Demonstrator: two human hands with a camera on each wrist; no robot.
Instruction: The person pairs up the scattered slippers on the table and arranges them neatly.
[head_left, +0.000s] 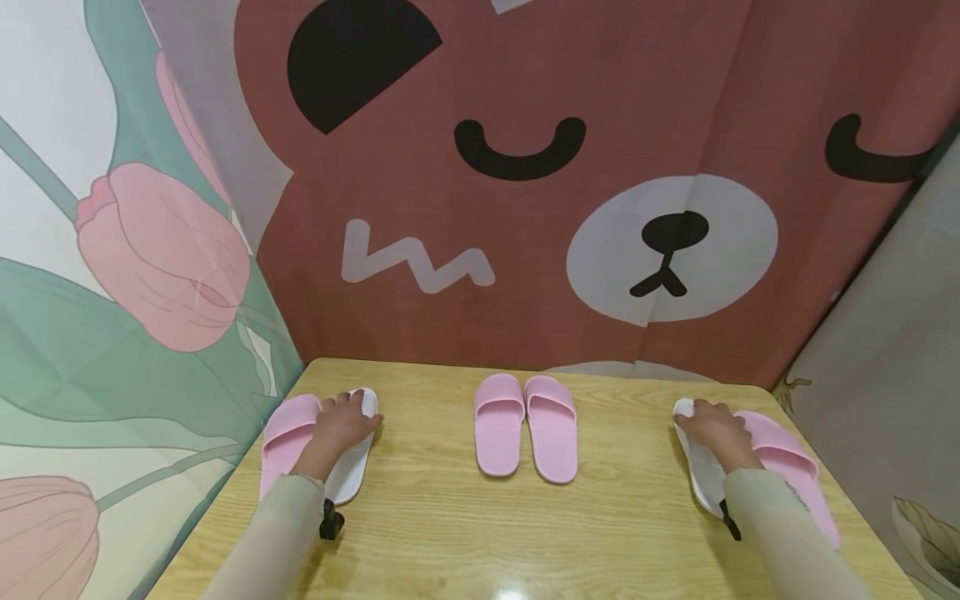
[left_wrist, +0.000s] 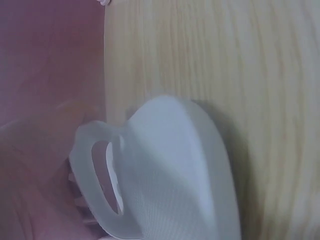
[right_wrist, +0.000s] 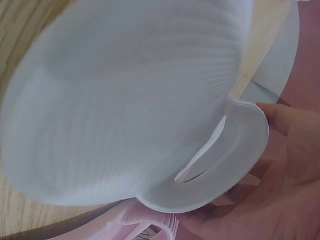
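Note:
At the table's left, my left hand [head_left: 345, 422] grips the toe end of a white slipper [head_left: 350, 477], thumb on its right side. The left wrist view shows the slipper's white sole [left_wrist: 167, 170] and its looped strap, with the palm beyond. On the right side, my right hand [head_left: 718, 431] holds another white slipper [head_left: 703, 477] by its front. In the right wrist view, fingers [right_wrist: 282, 117] lie around the strap end. A pink slipper [head_left: 288, 429] lies left of the left hand; another pink slipper [head_left: 787, 454] lies right of the right hand.
Two pink slippers [head_left: 498, 437] stand side by side in the middle of the wooden table [head_left: 435, 533], toes toward the back. A cloth with a bear face [head_left: 525, 292] hangs behind; a tulip-print cloth [head_left: 165, 258] hangs at the left. Black wrist devices [head_left: 331, 521] sit beneath the sleeves.

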